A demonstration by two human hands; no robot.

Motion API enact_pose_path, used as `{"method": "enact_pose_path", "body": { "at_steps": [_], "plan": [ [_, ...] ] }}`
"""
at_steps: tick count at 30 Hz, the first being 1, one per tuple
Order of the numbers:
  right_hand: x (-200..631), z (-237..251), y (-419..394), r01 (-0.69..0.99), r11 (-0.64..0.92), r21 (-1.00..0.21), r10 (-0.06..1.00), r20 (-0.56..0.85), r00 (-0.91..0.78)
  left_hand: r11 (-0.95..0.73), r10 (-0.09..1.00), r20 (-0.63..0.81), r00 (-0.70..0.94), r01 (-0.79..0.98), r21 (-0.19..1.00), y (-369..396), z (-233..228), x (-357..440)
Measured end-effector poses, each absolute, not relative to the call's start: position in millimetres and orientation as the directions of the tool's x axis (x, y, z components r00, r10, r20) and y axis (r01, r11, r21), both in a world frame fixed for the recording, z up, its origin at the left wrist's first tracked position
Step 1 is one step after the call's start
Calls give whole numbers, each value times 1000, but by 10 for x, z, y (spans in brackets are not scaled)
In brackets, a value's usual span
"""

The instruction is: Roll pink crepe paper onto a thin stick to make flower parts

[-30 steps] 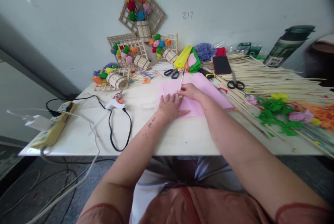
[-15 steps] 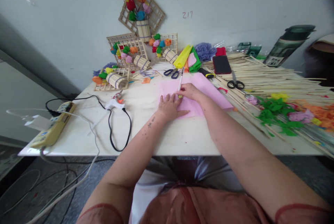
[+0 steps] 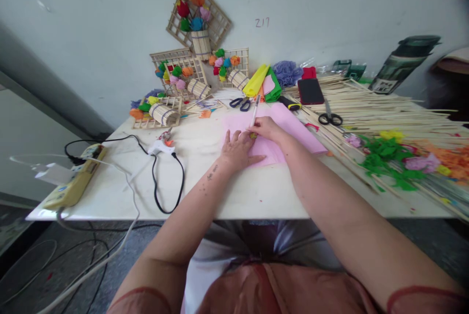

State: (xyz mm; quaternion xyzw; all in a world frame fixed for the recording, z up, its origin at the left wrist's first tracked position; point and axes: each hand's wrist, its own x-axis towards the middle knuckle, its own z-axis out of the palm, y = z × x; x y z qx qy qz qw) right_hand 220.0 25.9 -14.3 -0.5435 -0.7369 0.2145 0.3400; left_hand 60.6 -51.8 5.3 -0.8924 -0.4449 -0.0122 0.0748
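Note:
A sheet of pink paper (image 3: 293,131) lies flat on the white table (image 3: 220,192) in front of me. My left hand (image 3: 237,149) presses down on its near left part, fingers spread flat. Just to the right, my right hand (image 3: 266,128) grips a white pen (image 3: 254,114) with its tip on the paper beside my left fingers. The pen leans away from me.
Blue-handled scissors (image 3: 240,103) lie behind the paper; black scissors (image 3: 330,117) and a dark phone (image 3: 310,91) lie among bamboo sticks (image 3: 384,109) at right. Green and orange paper scraps (image 3: 388,160) sit far right. A glue gun (image 3: 161,145), cable and power strip (image 3: 75,182) are left; wooden grids with paper flowers (image 3: 194,21) stand at the back.
The pen's upper end tilted slightly left and back; my right hand shifted a little on the paper. My left hand stays pressed in place.

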Motion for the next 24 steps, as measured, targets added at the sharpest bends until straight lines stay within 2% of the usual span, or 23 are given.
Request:
{"method": "enact_pose_path", "body": {
  "at_steps": [4,11,24],
  "plan": [
    [2196,-156,273,665,307,-681,950,266,-166,-625,767,94,635,772,-119,-509,39,605],
    [2199,-173,274,638,307,-707,949,273,-154,-630,775,21,632,774,-59,-522,70,613],
    [2181,-113,221,664,311,-680,949,265,-173,-627,777,56,628,779,-29,-523,54,616]
  ]
}}
